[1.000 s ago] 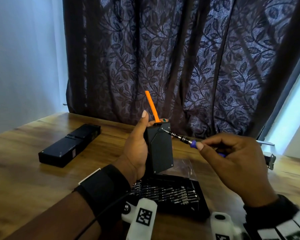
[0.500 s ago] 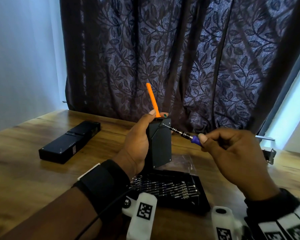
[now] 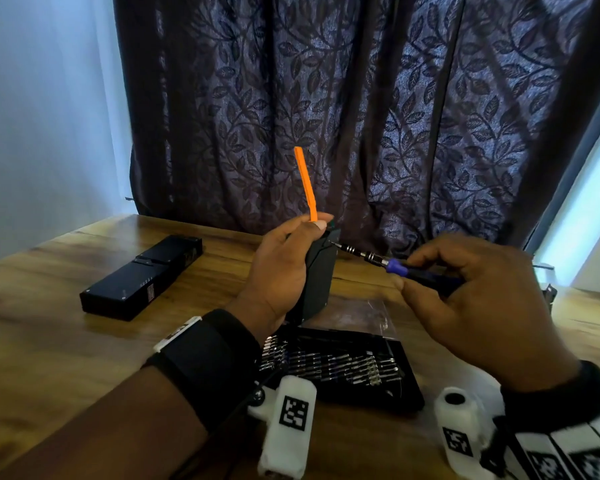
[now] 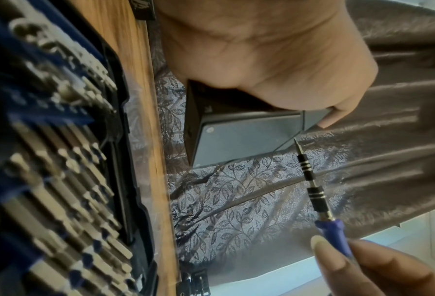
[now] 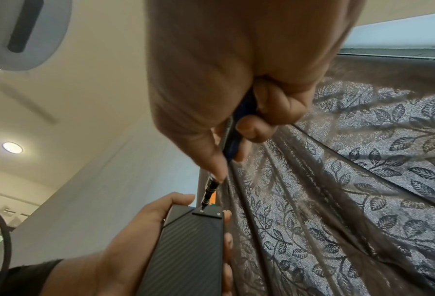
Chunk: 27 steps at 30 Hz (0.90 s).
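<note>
Our left hand (image 3: 281,271) curls round a slim black device (image 3: 321,275) and holds it upright above the wooden table (image 3: 49,341), just beyond the open bit case (image 3: 343,368) lying at the near edge. The same hand pins an orange pry stick (image 3: 305,183) at the device's top, so the stick points up in front of the leaf-patterned curtain (image 3: 395,116). To the right, our right hand (image 3: 482,299) pinches the blue-handled screwdriver (image 3: 394,265) between thumb and fingertips. Its tip sits on 1 of 2 small screws (image 5: 202,210) at the device's upper end. Another black box (image 3: 142,275) lies flat on the table at the far left, well apart.
</note>
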Motion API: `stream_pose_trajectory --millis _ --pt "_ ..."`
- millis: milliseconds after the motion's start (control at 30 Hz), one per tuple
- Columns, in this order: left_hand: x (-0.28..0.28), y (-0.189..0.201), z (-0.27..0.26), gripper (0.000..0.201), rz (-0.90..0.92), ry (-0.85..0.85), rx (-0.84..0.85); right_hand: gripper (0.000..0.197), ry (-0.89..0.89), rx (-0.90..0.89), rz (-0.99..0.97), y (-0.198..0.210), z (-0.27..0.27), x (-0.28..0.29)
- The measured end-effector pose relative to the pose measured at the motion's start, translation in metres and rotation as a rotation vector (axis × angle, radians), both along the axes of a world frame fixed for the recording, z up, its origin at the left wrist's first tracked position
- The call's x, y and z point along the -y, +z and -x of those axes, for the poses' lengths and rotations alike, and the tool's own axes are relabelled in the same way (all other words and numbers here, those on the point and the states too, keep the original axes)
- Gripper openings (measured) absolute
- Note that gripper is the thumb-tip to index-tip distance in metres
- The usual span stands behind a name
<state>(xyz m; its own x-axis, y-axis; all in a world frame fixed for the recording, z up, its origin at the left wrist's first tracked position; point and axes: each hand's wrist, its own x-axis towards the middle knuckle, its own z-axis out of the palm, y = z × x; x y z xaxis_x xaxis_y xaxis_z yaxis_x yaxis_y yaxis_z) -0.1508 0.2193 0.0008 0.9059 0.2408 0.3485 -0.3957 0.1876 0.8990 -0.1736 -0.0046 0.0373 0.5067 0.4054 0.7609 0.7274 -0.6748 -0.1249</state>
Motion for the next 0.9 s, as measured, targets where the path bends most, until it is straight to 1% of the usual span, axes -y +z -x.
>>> stream_pose_trajectory --millis 100,200,500,533,633,700,800,900 --pt "0.000 0.002 0.002 0.043 -0.017 -0.006 -0.004 0.012 -0.001 0.011 -0.032 -0.001 0.001 -0.001" --pt "0.000 0.003 0.003 0.041 -0.037 -0.011 -0.001 0.011 -0.013 0.011 -0.049 -0.002 0.002 -0.003" --pt "-0.002 0.003 0.004 0.034 -0.095 -0.001 -0.011 0.029 -0.037 0.016 0.009 -0.004 -0.002 -0.002" --pt "-0.002 0.003 0.004 0.034 -0.102 0.000 -0.011 0.028 -0.029 0.007 0.009 -0.003 -0.002 -0.001" --pt "-0.003 0.003 0.004 0.036 -0.124 -0.005 -0.012 0.015 -0.001 -0.010 0.005 0.000 -0.002 0.000" --pt "-0.002 0.002 0.003 0.036 -0.133 -0.013 -0.014 0.018 -0.006 0.007 0.027 0.000 -0.002 0.001" --pt "-0.002 -0.003 0.000 0.037 -0.149 -0.002 -0.019 0.015 -0.011 0.027 0.022 0.000 -0.002 0.000" --pt "-0.003 -0.007 -0.003 0.034 -0.161 -0.007 -0.036 0.022 -0.041 0.017 0.022 -0.002 -0.003 -0.001"
